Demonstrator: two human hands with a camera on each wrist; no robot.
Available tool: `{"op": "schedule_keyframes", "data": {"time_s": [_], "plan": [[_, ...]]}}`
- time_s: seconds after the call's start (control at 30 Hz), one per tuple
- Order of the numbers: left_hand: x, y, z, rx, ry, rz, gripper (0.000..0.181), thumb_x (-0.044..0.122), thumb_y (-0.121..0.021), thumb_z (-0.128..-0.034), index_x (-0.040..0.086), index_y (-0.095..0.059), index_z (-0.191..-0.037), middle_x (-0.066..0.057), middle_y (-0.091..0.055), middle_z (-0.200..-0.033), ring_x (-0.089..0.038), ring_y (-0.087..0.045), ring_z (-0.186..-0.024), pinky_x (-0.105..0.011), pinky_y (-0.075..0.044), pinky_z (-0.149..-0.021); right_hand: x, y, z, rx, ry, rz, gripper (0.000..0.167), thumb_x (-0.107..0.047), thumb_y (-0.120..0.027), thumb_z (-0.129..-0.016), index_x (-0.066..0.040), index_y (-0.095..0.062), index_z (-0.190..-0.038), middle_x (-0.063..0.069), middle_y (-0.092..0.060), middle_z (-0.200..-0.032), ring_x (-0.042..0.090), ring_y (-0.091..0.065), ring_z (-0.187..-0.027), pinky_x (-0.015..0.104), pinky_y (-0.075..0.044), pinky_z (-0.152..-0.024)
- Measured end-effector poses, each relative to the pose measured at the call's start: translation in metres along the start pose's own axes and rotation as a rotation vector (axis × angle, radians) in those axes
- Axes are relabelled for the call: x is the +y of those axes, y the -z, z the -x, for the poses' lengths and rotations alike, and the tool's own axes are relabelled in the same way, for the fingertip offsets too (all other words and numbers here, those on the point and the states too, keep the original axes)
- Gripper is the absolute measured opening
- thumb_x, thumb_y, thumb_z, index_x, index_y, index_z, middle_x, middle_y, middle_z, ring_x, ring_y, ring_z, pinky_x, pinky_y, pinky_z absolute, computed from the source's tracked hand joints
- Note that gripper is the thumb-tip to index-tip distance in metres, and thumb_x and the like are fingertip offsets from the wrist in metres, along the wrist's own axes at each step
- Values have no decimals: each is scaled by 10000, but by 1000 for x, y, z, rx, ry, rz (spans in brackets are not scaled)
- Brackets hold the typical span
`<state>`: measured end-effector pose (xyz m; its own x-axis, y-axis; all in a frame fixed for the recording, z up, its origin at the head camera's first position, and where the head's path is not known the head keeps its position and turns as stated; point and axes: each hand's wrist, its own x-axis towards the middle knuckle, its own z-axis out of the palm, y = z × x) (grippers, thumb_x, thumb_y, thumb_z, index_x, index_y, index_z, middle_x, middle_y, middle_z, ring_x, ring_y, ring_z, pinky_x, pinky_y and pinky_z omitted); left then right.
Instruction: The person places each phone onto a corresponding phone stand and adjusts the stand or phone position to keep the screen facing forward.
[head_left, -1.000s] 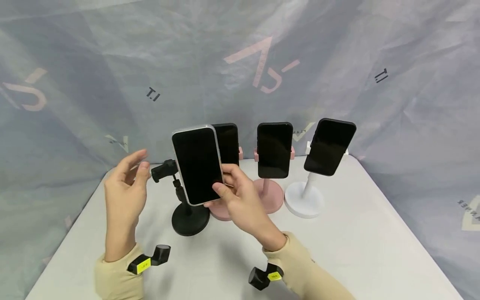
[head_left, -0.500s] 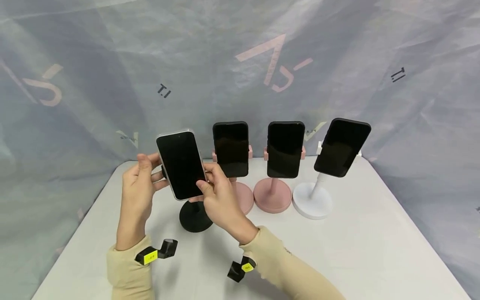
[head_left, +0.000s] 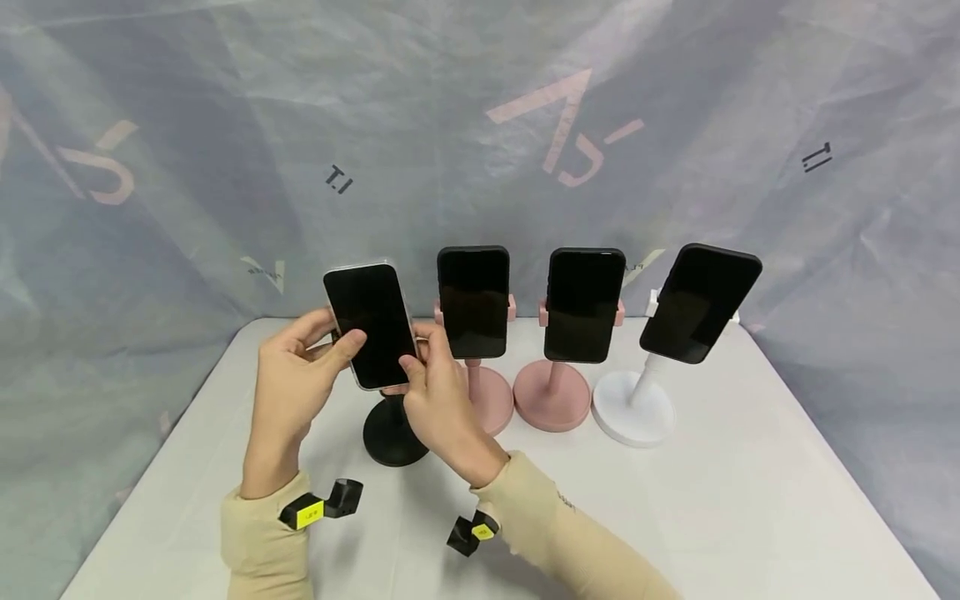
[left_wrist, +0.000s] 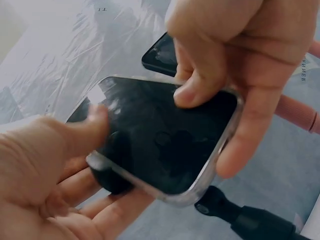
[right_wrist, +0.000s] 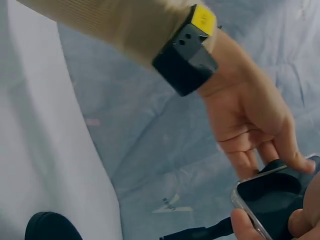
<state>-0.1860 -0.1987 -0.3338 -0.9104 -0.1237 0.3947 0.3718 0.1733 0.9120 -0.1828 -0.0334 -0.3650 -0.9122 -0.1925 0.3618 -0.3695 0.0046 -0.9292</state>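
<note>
A smartphone [head_left: 378, 312] with a dark screen and clear case is held in front of a black phone stand [head_left: 393, 435]. My right hand [head_left: 444, 404] grips its lower right corner, thumb on the screen and fingers behind. My left hand [head_left: 291, 387] is at the left edge, its thumb over the screen. In the left wrist view, the other left fingers lie behind the smartphone [left_wrist: 165, 140], around a black clamp part [left_wrist: 112, 180] of the stand. The phone covers most of the clamp, so I cannot tell whether it sits inside.
To the right, two pink stands [head_left: 552, 398] hold black phones [head_left: 585, 304], one each. A white stand [head_left: 633, 410] beyond them bears a tilted phone [head_left: 701, 302]. All are on a white table [head_left: 720, 500] before a grey printed sheet [head_left: 420, 125].
The smartphone has moved back and left to the black stand. My left hand, apart from it at first, has come to its left edge and laid the thumb on its front.
</note>
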Motion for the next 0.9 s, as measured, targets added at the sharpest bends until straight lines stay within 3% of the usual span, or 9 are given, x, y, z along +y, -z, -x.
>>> {"op": "schedule_keyframes", "data": {"time_s": [0.2,0.4,0.5,0.77,0.9], "plan": [[2,-7,-1,65,-24,-66,275,16,-795,-889,-28,-720,-1149,148,-757,-1005,-29,-760,-871,-170,-581,-758,-3,4,-3,0,85,146,398,4,-477,-1070,-76,-324,-1428,196,-680,-1046,285,-736,-923,257,-617,-748],[2,-9,-4,122,-45,-111,154,-55,-771,-881,-57,-678,-1005,237,-733,-902,13,-699,-753,-162,-462,-576,-11,15,-3,20,174,346,406,7,-505,-1056,-89,-482,-1450,123,-633,-1355,221,-692,-1070,312,-582,-880],[1,-4,-4,100,-17,-87,131,-85,-737,-896,-32,-666,-993,215,-747,-899,-14,-681,-720,-170,-441,-562,-12,20,-4,25,247,372,397,75,-483,-1037,-57,-578,-1399,109,-639,-1357,221,-679,-1087,295,-578,-881],[0,9,-2,20,-15,-56,131,-93,-699,-922,-30,-691,-1037,150,-771,-933,-54,-670,-697,-176,-476,-633,3,21,-15,-21,339,176,408,163,-624,-936,-4,-671,-1305,148,-658,-1286,269,-748,-1052,219,-576,-895],[0,8,-1,12,-22,-30,114,-100,-695,-921,-59,-691,-1028,130,-772,-911,-49,-650,-661,-168,-477,-630,11,21,-20,-13,441,184,371,165,-649,-917,35,-691,-1262,167,-668,-1249,265,-743,-1048,220,-577,-895]]}}
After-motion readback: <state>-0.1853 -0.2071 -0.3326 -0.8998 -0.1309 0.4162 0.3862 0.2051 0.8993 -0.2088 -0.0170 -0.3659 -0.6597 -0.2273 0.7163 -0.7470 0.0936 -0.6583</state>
